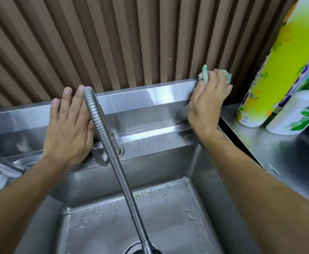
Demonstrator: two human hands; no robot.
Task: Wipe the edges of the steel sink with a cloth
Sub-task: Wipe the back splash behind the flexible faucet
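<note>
Steel sink fills the view; basin floor nearest, wet, droplets and small yellowish bits on it, drain at bottom edge. Flexible ribbed faucet hose arcs from the back ledge down over the basin toward the drain. Second tap fitting at far left, partly cut off. Left hand flat on the back ledge and splashback just left of the hose, fingers straight and close together, tips at the splashback's top edge, holding nothing. Right hand at the right end of the splashback, fingers curled over a green cloth, pressing it on the top edge near the corner. Right of the sink, steel counter with two green-white bottles standing touching each other. Ribbed brown wall panel behind.
</note>
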